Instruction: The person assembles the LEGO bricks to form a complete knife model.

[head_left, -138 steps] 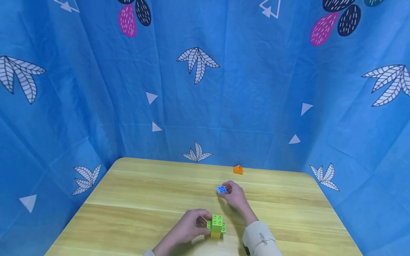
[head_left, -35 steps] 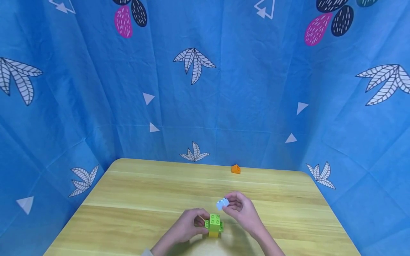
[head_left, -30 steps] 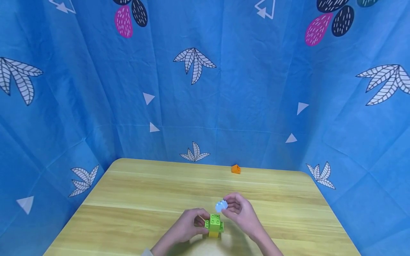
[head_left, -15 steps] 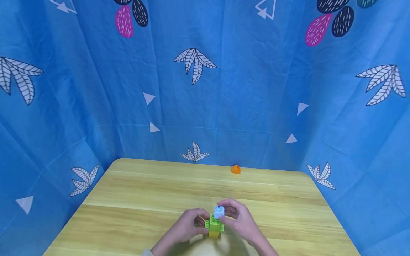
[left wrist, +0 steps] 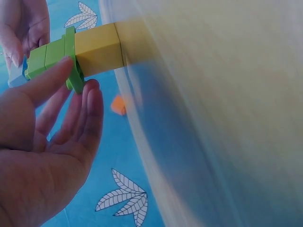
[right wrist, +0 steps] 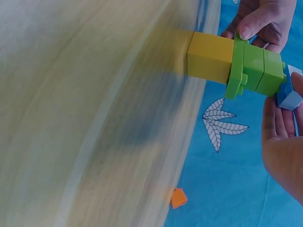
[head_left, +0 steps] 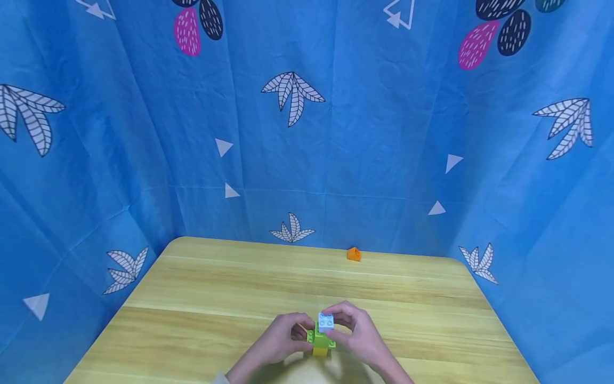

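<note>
A stack of toy building bricks stands on the wooden table, with a yellow brick (right wrist: 210, 56) at its foot. Above that come a wider green plate (right wrist: 235, 71) and green bricks (right wrist: 262, 71). My left hand (head_left: 283, 338) pinches the plate's end between thumb and fingers, from the left. My right hand (head_left: 357, 333) grips a light blue brick (head_left: 326, 321) between thumb and fingers, studs up. In the right wrist view this brick is right at the studs of the top green brick, slightly tilted. It hides part of the green top in the head view.
An orange sloped brick (head_left: 354, 254) lies near the back edge of the wooden table (head_left: 230, 282). Behind and on both sides hangs a blue patterned curtain (head_left: 307, 160).
My right hand has brought the light blue brick from farther back on the table to the stack's top, turning it studs up and lowering it. My left hand keeps its hold on the stack.
</note>
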`<state>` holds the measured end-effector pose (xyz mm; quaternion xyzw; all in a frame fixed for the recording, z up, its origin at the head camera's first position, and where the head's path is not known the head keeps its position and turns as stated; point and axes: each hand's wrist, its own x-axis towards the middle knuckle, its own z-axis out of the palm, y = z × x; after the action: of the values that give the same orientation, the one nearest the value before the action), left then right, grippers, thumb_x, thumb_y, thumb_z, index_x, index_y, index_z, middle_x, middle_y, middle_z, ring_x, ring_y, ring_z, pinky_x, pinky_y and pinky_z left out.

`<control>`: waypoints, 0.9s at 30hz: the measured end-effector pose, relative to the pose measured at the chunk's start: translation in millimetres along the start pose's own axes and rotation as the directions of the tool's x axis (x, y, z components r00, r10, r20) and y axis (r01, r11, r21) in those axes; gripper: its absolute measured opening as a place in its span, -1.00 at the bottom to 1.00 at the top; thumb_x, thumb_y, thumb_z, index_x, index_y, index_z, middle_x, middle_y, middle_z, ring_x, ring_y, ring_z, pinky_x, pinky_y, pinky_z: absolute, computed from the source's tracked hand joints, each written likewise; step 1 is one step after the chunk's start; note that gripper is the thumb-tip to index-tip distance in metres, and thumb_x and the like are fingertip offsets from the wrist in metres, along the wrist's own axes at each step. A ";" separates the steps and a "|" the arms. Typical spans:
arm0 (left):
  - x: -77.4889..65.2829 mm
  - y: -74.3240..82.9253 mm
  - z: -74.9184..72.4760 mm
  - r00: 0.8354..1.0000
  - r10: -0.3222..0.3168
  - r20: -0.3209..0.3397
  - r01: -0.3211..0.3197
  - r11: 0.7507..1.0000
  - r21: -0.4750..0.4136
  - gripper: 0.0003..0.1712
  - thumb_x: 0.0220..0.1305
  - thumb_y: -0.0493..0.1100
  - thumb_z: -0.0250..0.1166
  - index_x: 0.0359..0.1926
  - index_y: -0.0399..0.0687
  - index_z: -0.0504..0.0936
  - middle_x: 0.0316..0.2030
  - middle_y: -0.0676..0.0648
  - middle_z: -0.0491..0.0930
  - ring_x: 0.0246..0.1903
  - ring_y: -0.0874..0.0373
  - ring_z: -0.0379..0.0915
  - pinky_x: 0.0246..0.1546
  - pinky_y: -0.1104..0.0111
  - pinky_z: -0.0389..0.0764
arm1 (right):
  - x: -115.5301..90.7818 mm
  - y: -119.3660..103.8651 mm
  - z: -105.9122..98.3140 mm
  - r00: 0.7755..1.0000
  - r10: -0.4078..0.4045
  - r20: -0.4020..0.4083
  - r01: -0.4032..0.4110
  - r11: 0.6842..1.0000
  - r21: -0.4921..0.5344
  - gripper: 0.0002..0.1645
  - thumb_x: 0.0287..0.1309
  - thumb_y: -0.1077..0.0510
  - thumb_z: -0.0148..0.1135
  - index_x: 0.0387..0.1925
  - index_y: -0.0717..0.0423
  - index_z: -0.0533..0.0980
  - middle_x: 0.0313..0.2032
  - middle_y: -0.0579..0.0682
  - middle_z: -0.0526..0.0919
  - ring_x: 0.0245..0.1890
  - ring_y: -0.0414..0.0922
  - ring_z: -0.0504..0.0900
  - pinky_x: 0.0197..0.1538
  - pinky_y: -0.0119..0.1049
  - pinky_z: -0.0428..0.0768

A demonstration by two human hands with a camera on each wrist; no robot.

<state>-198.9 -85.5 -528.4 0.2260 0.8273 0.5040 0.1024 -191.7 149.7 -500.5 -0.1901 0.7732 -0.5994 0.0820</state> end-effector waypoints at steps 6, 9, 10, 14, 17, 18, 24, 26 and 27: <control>-0.2 0.2 -0.1 1.000 0.000 0.002 0.000 1.000 0.001 -0.62 0.09 -0.30 0.55 -0.04 -0.01 0.72 -0.08 0.04 0.72 -0.21 0.31 0.61 -0.10 0.51 0.66 | -1.8 0.5 0.5 1.000 0.008 0.002 -0.008 1.000 -0.019 -0.62 0.23 0.18 0.46 0.06 0.10 0.61 0.01 0.04 0.79 0.10 -0.11 0.70 0.21 -0.03 0.65; -0.3 0.4 -0.1 1.000 0.000 0.003 0.000 1.000 0.005 -0.61 0.09 -0.29 0.55 -0.04 -0.01 0.72 -0.07 0.04 0.72 -0.20 0.30 0.61 -0.10 0.51 0.67 | -1.3 1.7 0.9 1.000 0.016 -0.005 -0.016 0.999 -0.027 -0.62 0.21 0.18 0.47 0.05 0.08 0.62 -0.01 0.01 0.79 0.09 -0.12 0.70 0.25 0.12 0.61; -0.4 0.4 0.0 1.000 0.001 0.003 -0.001 1.000 0.007 -0.61 0.09 -0.29 0.55 -0.03 -0.01 0.71 -0.07 0.04 0.72 -0.20 0.31 0.61 -0.09 0.51 0.67 | -1.2 1.8 1.2 1.000 0.018 -0.009 -0.019 0.999 -0.029 -0.62 0.20 0.18 0.48 0.05 0.08 0.62 -0.01 0.00 0.80 0.09 -0.11 0.70 0.26 0.16 0.60; -0.4 0.4 0.1 1.000 0.003 0.001 -0.003 1.000 0.012 -0.60 0.08 -0.29 0.55 -0.03 -0.01 0.71 -0.07 0.03 0.72 -0.20 0.31 0.61 -0.09 0.51 0.67 | -0.6 1.0 3.1 1.000 0.012 -0.028 -0.013 0.999 -0.030 -0.62 0.17 0.17 0.50 0.02 0.08 0.64 -0.03 0.00 0.80 0.09 -0.06 0.69 0.28 0.27 0.53; -0.1 0.7 0.0 1.000 0.007 -0.001 -0.007 1.000 0.014 -0.59 0.08 -0.30 0.55 -0.02 -0.01 0.71 -0.06 0.02 0.72 -0.20 0.31 0.61 -0.09 0.50 0.67 | -0.4 0.3 4.0 0.999 0.006 -0.041 -0.008 0.999 -0.035 -0.62 0.15 0.18 0.52 0.01 0.08 0.64 -0.04 0.01 0.80 0.09 -0.04 0.69 0.28 0.30 0.52; 0.0 0.8 0.0 1.000 0.008 -0.002 -0.008 1.000 0.016 -0.59 0.08 -0.30 0.55 -0.02 -0.01 0.71 -0.06 0.02 0.72 -0.20 0.31 0.61 -0.09 0.50 0.68 | -0.3 0.1 4.4 0.999 0.006 -0.045 -0.008 0.999 -0.032 -0.62 0.14 0.19 0.52 0.00 0.08 0.65 -0.04 0.01 0.80 0.08 -0.05 0.69 0.28 0.29 0.53; -0.1 1.1 0.1 1.000 0.006 -0.001 -0.006 1.000 0.013 -0.59 0.08 -0.31 0.55 -0.02 -0.01 0.71 -0.06 0.02 0.72 -0.19 0.30 0.62 -0.08 0.48 0.68 | -0.3 1.9 4.3 0.999 0.010 -0.049 -0.012 0.999 -0.040 -0.63 0.12 0.20 0.53 -0.02 0.06 0.66 -0.05 0.01 0.80 0.07 -0.03 0.70 0.24 0.24 0.58; -0.3 1.2 0.0 1.000 0.001 0.001 -0.001 1.000 0.009 -0.59 0.08 -0.31 0.55 -0.02 -0.01 0.71 -0.06 0.03 0.72 -0.19 0.29 0.62 -0.09 0.48 0.68 | -0.3 2.3 3.9 0.999 0.015 -0.043 -0.017 0.999 -0.048 -0.63 0.12 0.20 0.53 -0.02 0.05 0.66 -0.05 0.00 0.80 0.07 -0.01 0.70 0.21 0.19 0.62; -0.4 1.3 -0.1 1.000 0.001 0.001 -0.001 1.000 0.010 -0.59 0.08 -0.31 0.55 -0.02 -0.01 0.71 -0.06 0.03 0.72 -0.19 0.28 0.62 -0.09 0.48 0.68 | -0.4 2.2 3.9 0.999 0.017 -0.040 -0.019 0.998 -0.053 -0.64 0.12 0.20 0.53 -0.02 0.05 0.67 -0.04 -0.01 0.80 0.07 0.00 0.71 0.19 0.14 0.64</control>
<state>-198.2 -85.3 -527.3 0.2273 0.8297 0.4997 0.1014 -190.4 146.8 -503.7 -0.1736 0.7920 -0.5815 0.0670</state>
